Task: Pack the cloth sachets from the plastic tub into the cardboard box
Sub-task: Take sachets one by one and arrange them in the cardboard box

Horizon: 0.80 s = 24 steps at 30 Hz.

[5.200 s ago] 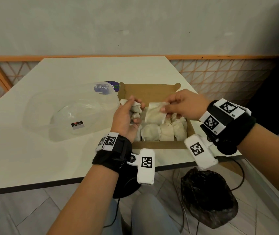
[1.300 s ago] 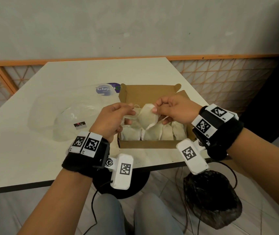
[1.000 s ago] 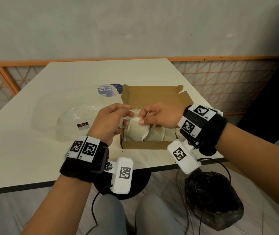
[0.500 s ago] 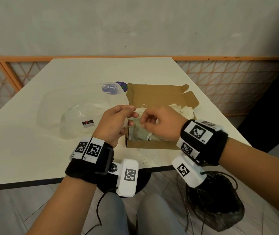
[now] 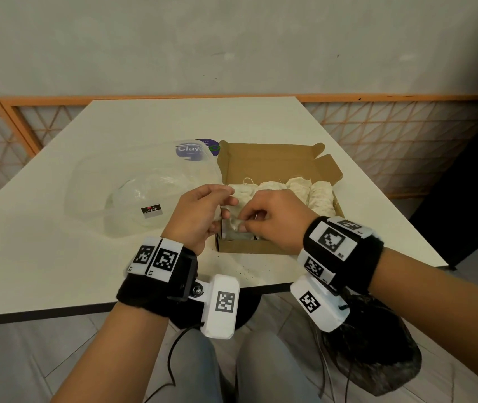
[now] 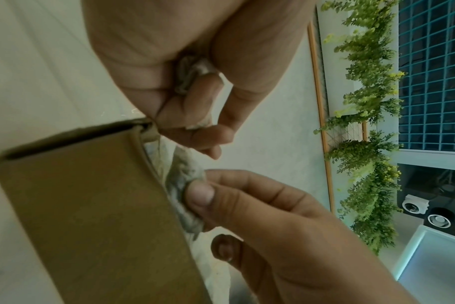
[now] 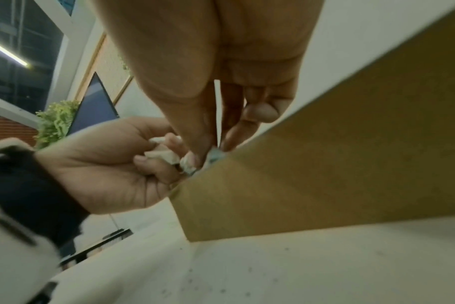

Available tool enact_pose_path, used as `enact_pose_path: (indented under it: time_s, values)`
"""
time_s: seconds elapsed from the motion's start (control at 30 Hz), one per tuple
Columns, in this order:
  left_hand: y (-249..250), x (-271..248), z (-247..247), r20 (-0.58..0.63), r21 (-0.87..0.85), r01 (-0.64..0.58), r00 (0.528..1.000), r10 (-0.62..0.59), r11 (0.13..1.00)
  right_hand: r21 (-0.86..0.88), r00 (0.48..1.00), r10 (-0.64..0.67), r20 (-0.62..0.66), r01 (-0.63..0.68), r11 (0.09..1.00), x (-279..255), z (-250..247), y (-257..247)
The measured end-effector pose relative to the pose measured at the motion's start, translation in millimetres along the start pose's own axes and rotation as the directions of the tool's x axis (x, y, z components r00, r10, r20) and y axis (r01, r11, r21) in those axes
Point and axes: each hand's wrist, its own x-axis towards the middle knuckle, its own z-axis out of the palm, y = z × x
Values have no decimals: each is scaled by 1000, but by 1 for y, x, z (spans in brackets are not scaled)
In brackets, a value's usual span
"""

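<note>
The brown corrugated cardboard box [image 5: 278,167] sits near the table's [image 5: 57,257] front edge, lid flap upright, beside the clear, glossy plastic tub [image 5: 142,196]. Off-white, crinkled cloth sachets [image 5: 319,196] line its far side. At its front left corner, the right hand [image 5: 272,219] pinches a rumpled sachet [image 6: 185,185] between thumb and forefinger; the left hand [image 5: 200,216] curls around another [image 7: 161,154].

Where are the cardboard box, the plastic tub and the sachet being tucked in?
box [image 5: 272,165]: head view, inside of the raised back flap.
tub [image 5: 92,181]: head view, clear left wall.
sachet [image 6: 185,174]: left wrist view, cloth above the box's front wall.
</note>
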Motion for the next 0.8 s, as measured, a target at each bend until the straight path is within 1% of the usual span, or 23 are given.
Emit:
enact_pose_path:
  time_s: [0.07,0.1,0.2,0.23,0.3,0.37,0.5,0.53,0.57,0.63,0.7,0.73,0.77,0.8]
  values:
    - [0,0,0,-1,6,8,1000,-8,1000,-73,993,-40,115,49,996,-3,0,-4]
    - [1,0,0,-1,6,9,1000,-9,1000,-100,988,-44,145,59,993,-4,-1,-6]
    - [3,0,2,1,-31,4,1000,-4,1000,-109,994,-45,102,56,992,-4,-7,-11]
    - [4,0,3,-4,-53,4,1000,-4,999,-120,993,-48,110,61,991,-3,-8,-12]
    - [4,0,6,-11,-101,6,1000,-7,995,-164,977,-41,207,76,984,-4,-6,-15]
    - [4,0,8,-5,-141,18,1000,-19,990,-213,950,-30,311,100,972,-3,2,-17]
    - [-3,0,8,11,-233,71,997,-71,970,-213,943,14,334,60,975,3,10,-15]
    - [-3,0,7,27,-290,86,996,-82,953,-184,953,16,302,42,982,3,8,-14]
    - [-2,-1,7,50,-371,103,995,-91,923,-135,971,21,237,12,991,3,3,-13]
    - [-2,-1,7,95,-536,129,991,-92,834,16,997,60,41,-61,998,3,-13,-10]
    - [-1,0,11,135,-602,137,989,-69,786,197,986,103,-129,-76,977,2,-27,-7]
    - [0,-1,15,153,-610,141,986,-58,780,247,980,110,-164,-68,967,1,-33,-6]
    - [1,0,20,176,-612,149,983,-51,777,252,981,112,-158,-70,965,0,-36,-6]
    - [2,-1,26,202,-606,160,978,-43,779,236,985,118,-124,-87,968,-2,-37,-6]
